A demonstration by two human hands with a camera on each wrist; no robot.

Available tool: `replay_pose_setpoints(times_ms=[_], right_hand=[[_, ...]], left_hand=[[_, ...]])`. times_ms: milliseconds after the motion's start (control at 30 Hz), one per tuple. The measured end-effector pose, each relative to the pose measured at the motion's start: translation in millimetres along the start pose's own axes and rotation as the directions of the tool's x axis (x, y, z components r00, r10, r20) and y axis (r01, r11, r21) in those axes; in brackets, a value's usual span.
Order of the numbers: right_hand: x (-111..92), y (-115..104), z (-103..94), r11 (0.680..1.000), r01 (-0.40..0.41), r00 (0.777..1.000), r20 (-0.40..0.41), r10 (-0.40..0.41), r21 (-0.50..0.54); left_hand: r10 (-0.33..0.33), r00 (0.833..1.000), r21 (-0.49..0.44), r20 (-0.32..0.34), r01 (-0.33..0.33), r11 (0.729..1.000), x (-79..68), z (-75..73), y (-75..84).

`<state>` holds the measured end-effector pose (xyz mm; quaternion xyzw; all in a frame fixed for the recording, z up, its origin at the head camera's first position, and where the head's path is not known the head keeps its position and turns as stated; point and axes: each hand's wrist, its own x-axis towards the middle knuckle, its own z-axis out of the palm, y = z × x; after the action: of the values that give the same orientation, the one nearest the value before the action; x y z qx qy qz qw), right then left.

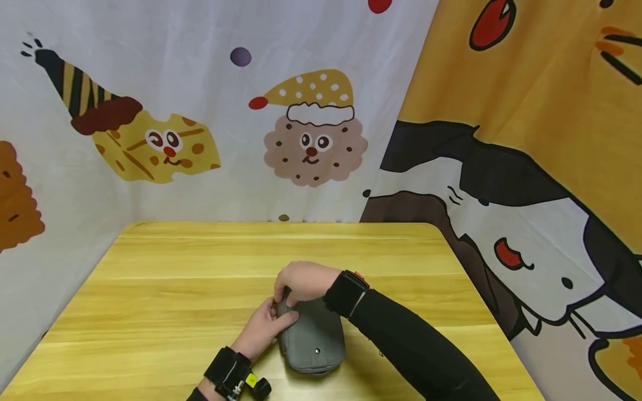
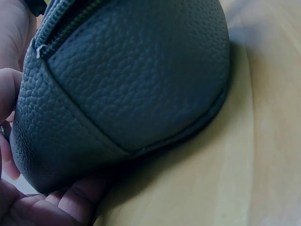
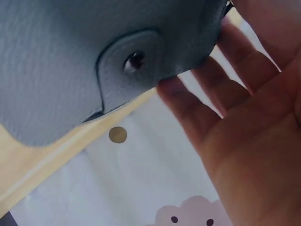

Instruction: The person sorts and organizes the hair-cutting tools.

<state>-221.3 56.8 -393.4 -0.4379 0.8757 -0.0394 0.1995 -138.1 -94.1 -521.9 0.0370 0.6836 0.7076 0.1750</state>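
A grey pebbled-leather zip pouch (image 1: 316, 334) lies on the table, its long side running away from me. My left hand (image 1: 263, 331) grips its left side, thumb over the top and fingers reaching beneath the edge. Bent over the far left corner is my right hand (image 1: 307, 281), thumb and fingertips pinching there; whatever small part they hold is hidden. In the left wrist view, a zipper (image 2: 63, 33) runs along the pouch's side to a stitched end. A snap button (image 3: 134, 61) on a short tab shows in the right wrist view, with fingers (image 3: 183, 101) at the pouch's edge.
The wood-grain table (image 1: 175, 278) reaches back to a white curtain (image 1: 200, 33) printed with cartoon food. At the right hangs an orange curtain (image 1: 441, 83) with large cartoon animals. A strapped wrist camera (image 1: 261, 388) sits near the pouch's front left.
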Motion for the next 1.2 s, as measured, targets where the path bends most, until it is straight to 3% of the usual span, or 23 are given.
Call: replay_pose_setpoints(times_ms=[100,233,467,700,933,1200], right_hand=[[2,4,1.0,1.000,0.001,0.999,-0.041,-0.002,-0.014],[7,7,5.5,0.999,0.001,0.988,-0.153,-0.008,-0.043],[12,10,14.1,0.982,-0.135,0.943,-0.322,0.087,-0.131],[12,7,19.7,0.981,-0.103,0.925,-0.377,0.033,-0.167],[9,-13,23.6,0.973,-0.032,0.923,-0.381,-0.058,-0.227],[12,-11,33.0,0.969,-0.069,0.906,-0.422,-0.039,-0.238]], left_hand=[[0.003,1.000,-0.031,0.028,-0.002,1.000,0.6,-0.1,0.6],[0.002,0.999,-0.031,0.032,-0.001,1.000,1.7,0.7,1.6],[-0.006,1.000,-0.024,0.018,0.006,1.000,4.1,2.2,1.8],[-0.011,1.000,-0.051,0.024,0.012,0.999,3.6,0.4,2.0],[0.044,0.996,0.037,-0.071,-0.042,0.998,4.1,2.8,1.7],[0.049,0.994,0.057,-0.094,-0.043,0.997,3.9,4.3,2.8]])
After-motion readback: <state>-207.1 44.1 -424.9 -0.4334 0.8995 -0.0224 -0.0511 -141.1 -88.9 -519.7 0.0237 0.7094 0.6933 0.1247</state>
